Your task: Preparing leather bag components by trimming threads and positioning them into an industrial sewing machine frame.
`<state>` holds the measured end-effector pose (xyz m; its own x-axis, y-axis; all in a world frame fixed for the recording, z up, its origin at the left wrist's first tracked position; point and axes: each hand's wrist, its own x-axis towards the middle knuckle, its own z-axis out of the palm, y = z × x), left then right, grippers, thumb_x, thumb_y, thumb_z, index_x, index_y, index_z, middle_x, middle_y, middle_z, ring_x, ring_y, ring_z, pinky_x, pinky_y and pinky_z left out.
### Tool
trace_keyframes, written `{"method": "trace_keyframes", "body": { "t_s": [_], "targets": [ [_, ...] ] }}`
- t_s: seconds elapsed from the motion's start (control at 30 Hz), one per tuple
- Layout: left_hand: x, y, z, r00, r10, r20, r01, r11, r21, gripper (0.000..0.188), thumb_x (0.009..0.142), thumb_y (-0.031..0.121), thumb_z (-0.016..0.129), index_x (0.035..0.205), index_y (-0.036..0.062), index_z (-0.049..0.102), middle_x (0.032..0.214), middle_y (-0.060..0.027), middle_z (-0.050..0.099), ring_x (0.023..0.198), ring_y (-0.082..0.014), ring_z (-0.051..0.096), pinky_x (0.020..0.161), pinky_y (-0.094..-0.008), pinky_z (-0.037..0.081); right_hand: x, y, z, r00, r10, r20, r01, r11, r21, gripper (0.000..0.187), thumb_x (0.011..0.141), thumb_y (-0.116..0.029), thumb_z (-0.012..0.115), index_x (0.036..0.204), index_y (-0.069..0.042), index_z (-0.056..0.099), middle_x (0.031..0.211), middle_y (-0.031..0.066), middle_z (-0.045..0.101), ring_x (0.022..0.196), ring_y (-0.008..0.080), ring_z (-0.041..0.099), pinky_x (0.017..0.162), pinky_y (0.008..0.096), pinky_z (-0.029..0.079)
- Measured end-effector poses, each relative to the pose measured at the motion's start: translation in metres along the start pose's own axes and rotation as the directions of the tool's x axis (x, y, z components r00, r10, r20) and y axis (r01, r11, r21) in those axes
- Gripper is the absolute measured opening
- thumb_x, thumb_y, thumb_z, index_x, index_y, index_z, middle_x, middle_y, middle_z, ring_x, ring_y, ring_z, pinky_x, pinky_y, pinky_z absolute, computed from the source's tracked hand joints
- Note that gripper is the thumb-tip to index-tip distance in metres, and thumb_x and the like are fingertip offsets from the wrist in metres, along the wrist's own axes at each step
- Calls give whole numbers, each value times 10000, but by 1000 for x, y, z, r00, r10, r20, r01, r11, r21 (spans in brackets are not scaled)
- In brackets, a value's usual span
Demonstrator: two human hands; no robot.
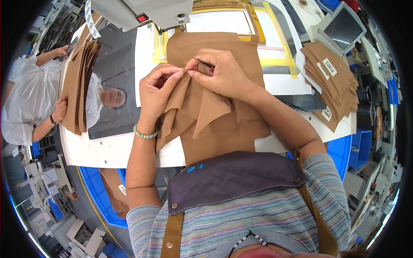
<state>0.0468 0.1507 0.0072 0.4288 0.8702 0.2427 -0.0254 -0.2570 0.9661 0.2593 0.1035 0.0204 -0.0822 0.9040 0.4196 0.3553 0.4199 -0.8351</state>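
Brown cloth (247, 120) lies spread on the near side of the machine head (146, 15), with a gathered portion raised in loose folds. (Whether these folds belong to the same piece as the panel beneath cannot be told.)

The left hand (160, 88), nearest side of the machine head, is nearly closed: thumb and forefinger pinch the raised edge, the other fingers curl inward. The right hand (221, 72), to the right of it and also nearer the wearer than the machine head, is closed as well; its thumb and forefinger meet at the same edge, and a dark slender tool (201, 63) is tucked in its grip. The tool's exact kind is not clear.

The step appears to be close work on that edge. For a good result, the pinch should sit close to the working point, so that the edge stands taut without stretching. Hanging folds should fall away from the tool's points, since a stray layer could be nicked or caught. Forearms do best with light support, and the tool should meet the edge squarely, with fingertips out of its path.
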Motion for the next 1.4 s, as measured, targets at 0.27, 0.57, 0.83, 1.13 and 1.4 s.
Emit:
{"method": "trace_keyframes", "body": {
  "t_s": [0.27,0.57,0.83,1.13,1.4],
  "targets": [
    [-4,-1,6,995,-76,-58,74,997,-30,87,958,22,763,1042,1,770,1002,-11,744,854,-55,665,781,-209,542,0,-3,-2,994,106,40,-107,994,36,135,874,-120,745,947,-6,738,847,92,700,667,169,611,587,322,499],
    [-7,-2,10,975,-211,-68,199,968,-153,168,950,11,772,1116,0,749,932,-9,746,808,-42,658,720,-191,537,-2,7,-2,971,-224,-90,193,944,-266,228,990,-220,636,1028,4,663,901,140,663,722,312,631,633,397,500],
    [-9,8,14,967,-253,-33,239,943,-232,161,974,-9,734,1135,-17,740,993,-27,747,875,-48,670,783,-194,544,-7,0,2,985,-136,107,167,909,-383,255,1024,-257,601,956,-11,611,907,172,632,801,388,641,669,472,498],
    [-10,2,11,978,-207,-4,203,961,-189,142,967,-9,743,1110,-13,746,1002,-11,742,875,-44,661,782,-192,536,-10,3,5,985,-134,104,163,918,-361,252,1038,-257,585,965,-20,630,888,168,642,790,390,643,671,472,505],
    [-9,-1,10,984,-178,-4,174,967,-186,145,962,-15,747,1107,-16,746,1030,-18,742,897,-50,660,805,-200,537,-8,3,5,989,-115,88,137,942,-306,253,1032,-252,601,944,-18,640,864,162,647,771,389,642,657,466,503]
  ]
}}
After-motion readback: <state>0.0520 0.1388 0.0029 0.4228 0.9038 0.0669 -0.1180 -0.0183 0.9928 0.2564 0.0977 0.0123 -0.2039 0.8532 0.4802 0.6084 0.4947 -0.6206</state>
